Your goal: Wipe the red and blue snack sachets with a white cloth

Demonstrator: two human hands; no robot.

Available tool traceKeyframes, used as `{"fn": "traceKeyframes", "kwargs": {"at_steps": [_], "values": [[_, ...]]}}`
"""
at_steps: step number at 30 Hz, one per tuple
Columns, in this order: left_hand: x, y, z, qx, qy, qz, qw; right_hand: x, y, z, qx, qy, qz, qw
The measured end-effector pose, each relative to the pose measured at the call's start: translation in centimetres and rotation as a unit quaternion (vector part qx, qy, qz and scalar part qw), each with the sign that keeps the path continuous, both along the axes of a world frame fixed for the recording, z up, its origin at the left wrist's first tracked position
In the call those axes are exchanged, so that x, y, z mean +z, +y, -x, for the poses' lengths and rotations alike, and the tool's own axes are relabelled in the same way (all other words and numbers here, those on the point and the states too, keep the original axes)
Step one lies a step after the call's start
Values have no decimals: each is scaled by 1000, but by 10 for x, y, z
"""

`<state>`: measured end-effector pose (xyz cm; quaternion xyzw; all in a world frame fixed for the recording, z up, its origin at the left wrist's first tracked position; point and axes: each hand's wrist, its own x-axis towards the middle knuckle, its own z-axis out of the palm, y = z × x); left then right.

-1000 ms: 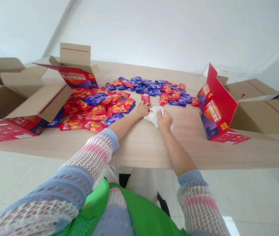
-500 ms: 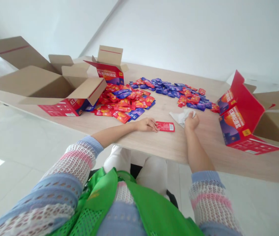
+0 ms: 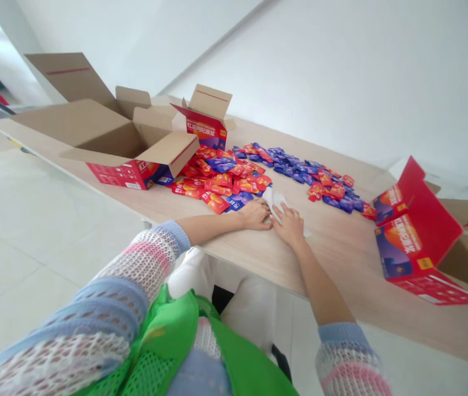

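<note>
My right hand (image 3: 289, 224) presses a white tissue (image 3: 274, 198) onto the tabletop, its fingers over the tissue. Close by on the left, my left hand (image 3: 256, 214) rests palm down with curled fingers, the fingertips meeting the tissue and the right fingertips. The red sachet that my left fingers pinned half a second ago is hidden under the hands and tissue. Just beyond my left hand lies a heap of red and purple sachets (image 3: 221, 181).
A large open carton (image 3: 122, 173) stands at the left, with a smaller open red box (image 3: 207, 132) behind. Another open red box (image 3: 407, 242) stands at the right. A strip of purple and red sachets (image 3: 300, 168) runs along the back of the wooden table (image 3: 341, 253).
My right hand has moved left with the tissue, from beside the red sachet to over it, meeting my left hand. The sachet has gone out of sight. The view has turned slightly.
</note>
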<state>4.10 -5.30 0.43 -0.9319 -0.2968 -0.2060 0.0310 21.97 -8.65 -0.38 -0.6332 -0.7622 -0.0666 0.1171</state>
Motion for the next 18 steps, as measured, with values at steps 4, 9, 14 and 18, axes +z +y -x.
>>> {"fn": "traceKeyframes", "kwargs": {"at_steps": [4,9,14,18], "values": [[-2,-6,-25,120,24,-12,992,1,18,-7,-13,29,8,999],[-6,-10,-49,163,86,-32,982,-6,38,-16,32,89,5,995],[-4,-6,-53,158,25,-13,987,-5,46,-30,91,124,-35,987],[-11,8,-49,182,-14,18,983,3,46,-51,72,137,-38,987]]}}
